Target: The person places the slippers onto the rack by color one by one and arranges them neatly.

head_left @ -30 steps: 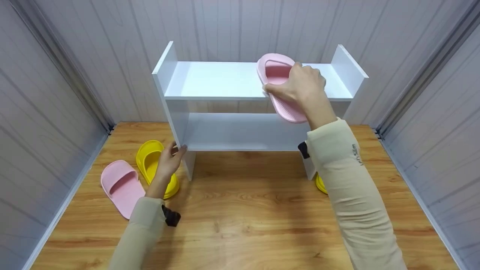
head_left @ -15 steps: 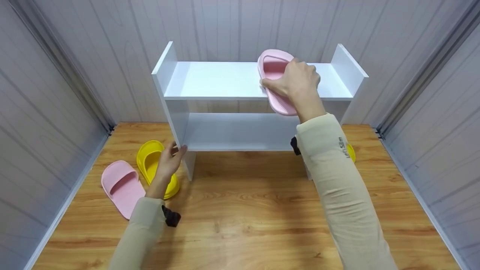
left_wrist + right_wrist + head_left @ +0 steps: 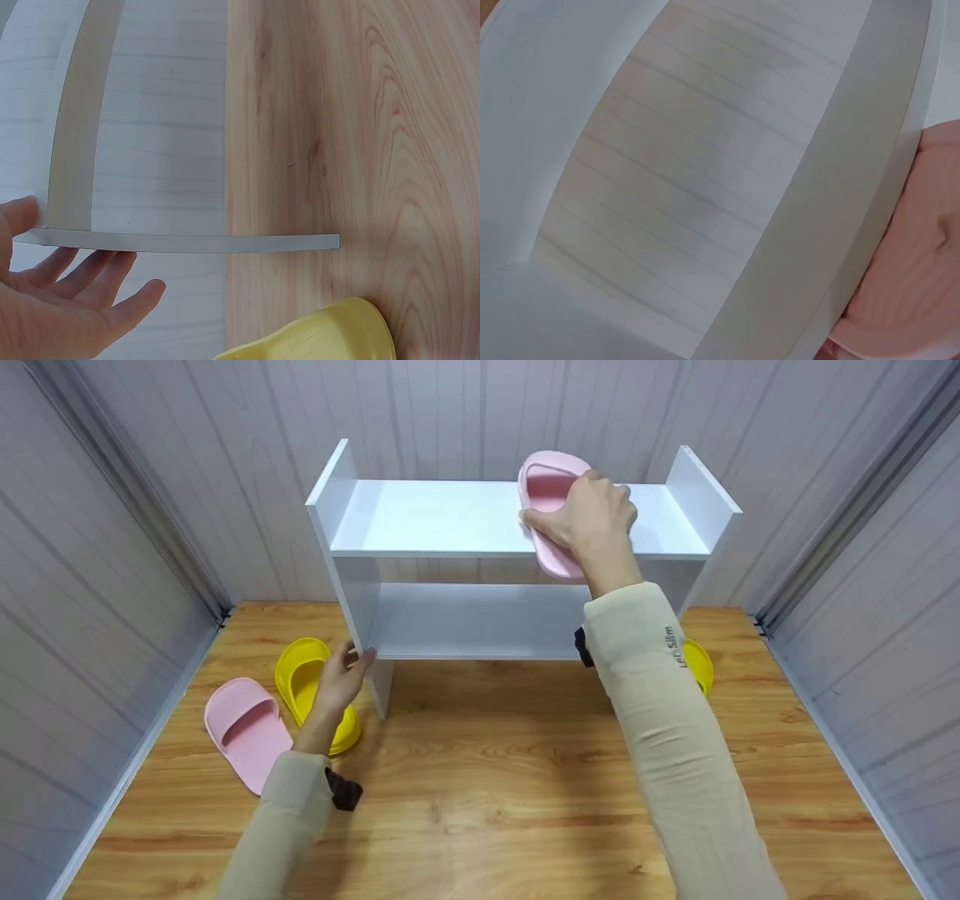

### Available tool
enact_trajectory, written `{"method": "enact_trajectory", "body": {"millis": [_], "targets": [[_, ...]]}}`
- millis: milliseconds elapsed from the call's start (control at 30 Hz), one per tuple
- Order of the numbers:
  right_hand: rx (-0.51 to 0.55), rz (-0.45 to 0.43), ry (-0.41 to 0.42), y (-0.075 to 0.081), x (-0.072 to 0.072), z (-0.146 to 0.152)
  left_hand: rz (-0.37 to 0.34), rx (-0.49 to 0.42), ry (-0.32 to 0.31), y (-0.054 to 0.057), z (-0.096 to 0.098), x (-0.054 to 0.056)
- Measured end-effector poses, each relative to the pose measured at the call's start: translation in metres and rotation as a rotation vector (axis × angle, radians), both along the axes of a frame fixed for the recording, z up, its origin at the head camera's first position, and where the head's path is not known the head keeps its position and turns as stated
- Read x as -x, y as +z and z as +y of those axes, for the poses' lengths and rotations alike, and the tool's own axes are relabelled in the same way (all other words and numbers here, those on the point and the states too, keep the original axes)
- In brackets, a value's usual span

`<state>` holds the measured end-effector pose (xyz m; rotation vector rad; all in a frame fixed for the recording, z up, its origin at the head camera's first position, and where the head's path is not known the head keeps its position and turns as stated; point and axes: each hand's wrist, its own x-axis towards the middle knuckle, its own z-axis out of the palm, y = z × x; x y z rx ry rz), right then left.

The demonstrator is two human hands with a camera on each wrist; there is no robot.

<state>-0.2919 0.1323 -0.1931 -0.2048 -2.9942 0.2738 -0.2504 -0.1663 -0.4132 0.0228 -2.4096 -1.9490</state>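
Note:
A pink slipper (image 3: 556, 556) is gripped by my right hand (image 3: 596, 514), thumb along its near-left side, over the front edge of the rack's top board. In the right wrist view the slipper (image 3: 911, 247) lies against that board's edge; whether it rests there I cannot tell. My left hand (image 3: 341, 682) holds the left side panel of the white shoe rack (image 3: 465, 619), at the level of the lower board. The left wrist view shows the thumb on one side of the panel (image 3: 225, 244) and the fingers on the other.
On the floor left of the rack lie another pink slipper (image 3: 251, 735) and a yellow slipper (image 3: 304, 682), partly behind my left arm. Past my right sleeve, part of a yellow slipper (image 3: 697, 664) shows. Panelled walls (image 3: 480, 405) enclose the back and both sides.
My right hand has moved the pink slipper a little up and inward over the top board. More of the right yellow slipper shows. The left hand has stayed on the panel.

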Motion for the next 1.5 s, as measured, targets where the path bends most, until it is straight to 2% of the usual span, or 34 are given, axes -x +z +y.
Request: {"method": "enact_trajectory", "body": {"millis": [433, 667, 833, 1267, 1500], "targets": [[0.023, 0.002, -0.016, -0.001, 0.0, -0.001, 0.011, 0.008, 0.002, 0.0, 0.0, -0.001], [0.078, 0.015, 0.014, 0.001, -0.003, 0.006, 0.015, 0.014, 0.006, -0.003, 0.0, -0.002], [0.098, 0.067, 0.046, 0.005, -0.008, 0.016, 0.01, 0.005, 0.007, -0.003, 0.0, -0.003], [0.218, 0.455, 0.193, 0.01, -0.026, 0.065, 0.015, 0.011, 0.008, -0.003, 0.001, 0.001], [0.295, 0.683, 0.242, -0.006, -0.04, 0.1, 0.011, 0.029, 0.016, 0.0, 0.001, 0.001]]}}
